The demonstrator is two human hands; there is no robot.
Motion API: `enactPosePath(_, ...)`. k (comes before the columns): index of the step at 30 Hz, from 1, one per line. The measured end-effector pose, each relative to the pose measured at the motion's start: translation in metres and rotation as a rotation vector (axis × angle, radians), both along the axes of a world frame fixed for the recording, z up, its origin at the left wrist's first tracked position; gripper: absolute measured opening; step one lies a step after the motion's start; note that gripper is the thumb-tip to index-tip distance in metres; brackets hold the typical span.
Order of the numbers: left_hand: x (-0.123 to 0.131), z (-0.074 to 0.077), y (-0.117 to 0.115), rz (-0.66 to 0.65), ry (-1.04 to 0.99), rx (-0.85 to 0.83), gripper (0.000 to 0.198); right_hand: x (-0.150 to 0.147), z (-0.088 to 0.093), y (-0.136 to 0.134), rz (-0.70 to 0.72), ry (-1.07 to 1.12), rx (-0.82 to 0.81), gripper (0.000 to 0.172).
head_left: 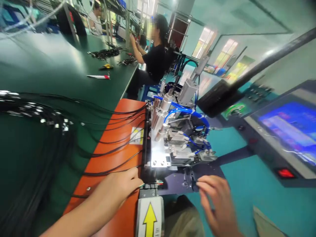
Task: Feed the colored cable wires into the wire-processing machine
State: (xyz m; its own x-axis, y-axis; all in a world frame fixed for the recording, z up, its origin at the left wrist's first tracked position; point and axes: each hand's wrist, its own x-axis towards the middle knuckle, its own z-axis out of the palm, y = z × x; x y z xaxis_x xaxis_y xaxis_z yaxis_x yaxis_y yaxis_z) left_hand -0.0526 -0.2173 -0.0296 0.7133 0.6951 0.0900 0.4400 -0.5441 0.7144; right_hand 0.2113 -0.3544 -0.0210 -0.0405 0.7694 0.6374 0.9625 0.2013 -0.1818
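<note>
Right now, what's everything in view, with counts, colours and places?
Table: one, green, left
Cable bundles: at least three, black, on table
Hand tools: two, yellow-black and red-silver, mid-table
Board: one, orange, left of machine
Machine: one, silver with blue tubes, centre
Arrow: one, yellow, bottom centre
Screen: one, mostly blue, right
Co-workers: at least two, black and pale tops, background
Left hand: one, bare, lower centre
Right hand: one, bare, lower right

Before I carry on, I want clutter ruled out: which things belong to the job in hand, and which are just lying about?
Apparently the job's:
blue-tubed metal machine, beyond the left hand and right hand
black cables across the orange board

Apparently lying about, on the green table:
yellow-and-black tool
red-ended white tool
</note>
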Motion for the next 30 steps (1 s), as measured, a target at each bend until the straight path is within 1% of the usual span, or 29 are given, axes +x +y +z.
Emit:
enactPosePath(1,-0.001,0.001,0.006,-0.02,0.045,0.007,0.016,-0.025,-0.017,0.007,0.001,0.214,-0.026,0.021)
enactPosePath(2,-0.001,0.003,0.01,-0.055,0.092,0.024,0.017,-0.046,-0.031,0.014,-0.031,0.422,-0.066,0.018)
enactPosePath(3,0.0,0.005,0.012,-0.103,0.15,0.05,0.019,-0.062,-0.04,0.021,-0.087,0.634,-0.127,0.015)
enactPosePath(4,0.001,0.007,0.012,-0.149,0.209,0.081,0.021,-0.074,-0.047,0.028,-0.153,0.829,-0.194,0.016)
enactPosePath(6,0.003,0.011,0.011,-0.222,0.311,0.14,0.026,-0.087,-0.053,0.038,-0.202,0.992,-0.28,0.021)
enactPosePath(7,0.004,0.013,0.01,-0.241,0.344,0.159,0.027,-0.089,-0.054,0.041,-0.216,1.032,-0.305,0.023)
enactPosePath(11,0.006,0.018,0.009,-0.245,0.368,0.182,0.027,-0.084,-0.055,0.042,-0.271,1.13,-0.355,0.024)
enactPosePath(14,0.008,0.018,0.011,-0.208,0.359,0.265,0.026,-0.082,-0.06,0.037,-0.321,1.175,-0.371,0.026)
enactPosePath(17,0.008,0.017,0.011,-0.084,0.289,0.389,0.018,-0.083,-0.062,0.032,-0.374,1.191,-0.352,0.026)
enactPosePath(18,0.007,0.018,0.01,-0.051,0.269,0.402,0.015,-0.084,-0.06,0.029,-0.385,1.17,-0.329,0.024)
enactPosePath(20,0.006,0.02,0.007,-0.013,0.253,0.375,0.012,-0.089,-0.054,0.024,-0.375,1.074,-0.257,0.018)
enactPosePath(23,0.008,0.025,0.0,0.035,0.252,0.275,0.012,-0.099,-0.041,0.021,-0.26,0.893,-0.142,0.014)
enactPosePath(25,0.01,0.026,-0.005,0.042,0.241,0.24,0.013,-0.105,-0.031,0.022,-0.121,0.799,-0.13,0.013)
enactPosePath(27,0.012,0.024,-0.01,0.012,0.206,0.274,0.014,-0.11,-0.024,0.025,-0.019,0.724,-0.16,0.014)
enactPosePath(29,0.014,0.022,-0.015,-0.023,0.154,0.35,0.017,-0.113,-0.019,0.029,0.017,0.675,-0.198,0.016)
enactPosePath(30,0.014,0.021,-0.017,-0.038,0.141,0.382,0.018,-0.115,-0.018,0.031,0.024,0.667,-0.221,0.013)
